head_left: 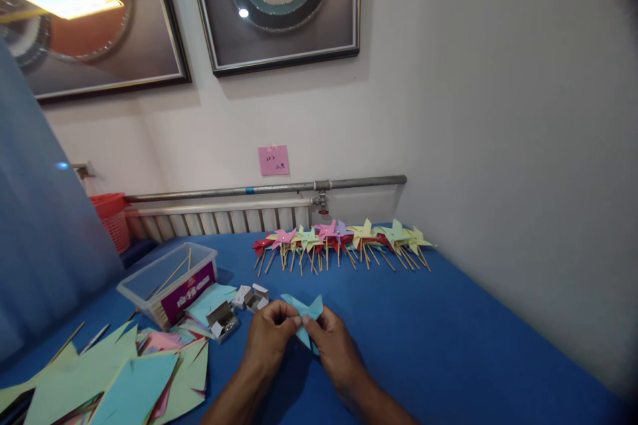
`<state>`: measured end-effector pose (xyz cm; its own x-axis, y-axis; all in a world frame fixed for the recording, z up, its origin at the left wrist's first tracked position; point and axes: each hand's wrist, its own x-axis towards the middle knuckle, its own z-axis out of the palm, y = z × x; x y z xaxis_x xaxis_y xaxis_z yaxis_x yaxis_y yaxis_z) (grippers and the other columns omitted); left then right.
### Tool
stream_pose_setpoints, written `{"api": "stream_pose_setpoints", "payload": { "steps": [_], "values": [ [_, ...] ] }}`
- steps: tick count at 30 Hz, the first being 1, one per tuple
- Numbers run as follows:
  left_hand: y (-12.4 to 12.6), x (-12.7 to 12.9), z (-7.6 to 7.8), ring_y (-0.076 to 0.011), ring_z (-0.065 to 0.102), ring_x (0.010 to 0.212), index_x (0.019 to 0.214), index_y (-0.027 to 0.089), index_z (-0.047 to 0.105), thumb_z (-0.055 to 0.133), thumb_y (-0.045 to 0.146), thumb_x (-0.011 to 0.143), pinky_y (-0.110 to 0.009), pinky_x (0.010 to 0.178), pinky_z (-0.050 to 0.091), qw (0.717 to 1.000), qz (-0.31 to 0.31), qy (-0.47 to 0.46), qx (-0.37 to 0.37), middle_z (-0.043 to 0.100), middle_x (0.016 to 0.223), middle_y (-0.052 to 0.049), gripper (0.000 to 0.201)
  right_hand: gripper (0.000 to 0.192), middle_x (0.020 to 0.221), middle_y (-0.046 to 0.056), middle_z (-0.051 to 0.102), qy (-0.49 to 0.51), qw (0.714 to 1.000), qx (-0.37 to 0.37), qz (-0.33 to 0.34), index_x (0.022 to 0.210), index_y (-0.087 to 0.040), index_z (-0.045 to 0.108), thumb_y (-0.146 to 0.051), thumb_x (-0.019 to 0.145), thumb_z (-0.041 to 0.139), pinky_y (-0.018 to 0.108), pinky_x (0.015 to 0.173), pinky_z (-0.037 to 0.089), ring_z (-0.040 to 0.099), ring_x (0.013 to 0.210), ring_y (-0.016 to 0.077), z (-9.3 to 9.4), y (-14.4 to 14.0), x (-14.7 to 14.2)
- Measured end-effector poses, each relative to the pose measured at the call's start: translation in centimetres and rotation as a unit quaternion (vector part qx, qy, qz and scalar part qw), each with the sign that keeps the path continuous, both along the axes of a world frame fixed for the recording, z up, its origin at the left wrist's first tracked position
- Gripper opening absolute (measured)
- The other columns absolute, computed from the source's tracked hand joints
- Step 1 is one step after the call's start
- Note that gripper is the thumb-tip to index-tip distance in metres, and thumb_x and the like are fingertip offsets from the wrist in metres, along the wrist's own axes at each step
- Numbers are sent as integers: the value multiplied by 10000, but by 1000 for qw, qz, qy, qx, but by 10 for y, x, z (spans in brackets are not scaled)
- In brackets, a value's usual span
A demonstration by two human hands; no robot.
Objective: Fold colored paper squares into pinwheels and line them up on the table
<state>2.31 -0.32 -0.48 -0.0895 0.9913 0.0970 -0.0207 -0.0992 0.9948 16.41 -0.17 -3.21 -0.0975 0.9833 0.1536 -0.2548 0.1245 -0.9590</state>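
Closest to me, the left hand (269,335) and the right hand (331,342) meet over the blue table (448,345), fingertips of both pinched on a light blue paper pinwheel (305,314) that is held just above the cloth, its points sticking out above and below the fingers. To the left of the hands lies a loose heap of cut paper sheets (119,378) in green, blue and pink. Just beyond the left hand sit a few small open boxes (234,312), and behind those a clear plastic tub (169,282) with thin wooden sticks in it. Farther back, near the wall, a row of finished pinwheels (343,242) on sticks lies across the table. Behind them runs a radiator (219,219) under a grey pipe (269,188), with a pink note (274,160) stuck on the wall above.
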Motion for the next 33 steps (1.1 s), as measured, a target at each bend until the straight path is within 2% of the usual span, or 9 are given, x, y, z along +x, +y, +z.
{"api": "stream_pose_setpoints", "payload": {
  "steps": [5,13,21,33],
  "values": [
    [-1,0,0,-137,533,579,627,197,677,816,349,598,-256,596,412,1000,-3,3,6,633,595,11,208,284,848,36,772,-2,1000,-1,-5,950,-219,772,-459,801,802,319,758,529,698,866,256,-2,1,0],
    [-1,1,-1,-132,510,587,644,198,662,822,367,609,-253,597,390,1000,7,14,19,608,597,24,235,267,815,7,723,0,1000,-12,4,870,-229,706,-463,779,798,298,740,507,635,773,204,0,0,0],
    [-2,1,-4,-118,479,581,663,197,631,844,376,643,-243,583,365,998,33,38,33,566,592,45,279,352,682,-54,567,-2,1000,-6,-13,768,-232,625,-523,749,822,259,630,413,480,651,148,-5,3,-2],
    [-6,3,7,-133,485,586,641,209,607,817,347,597,-247,582,377,999,34,27,31,564,583,37,256,410,655,-56,529,-11,1000,6,-10,745,-235,607,-584,742,824,256,594,387,444,622,138,-5,2,-1]
  ]
}}
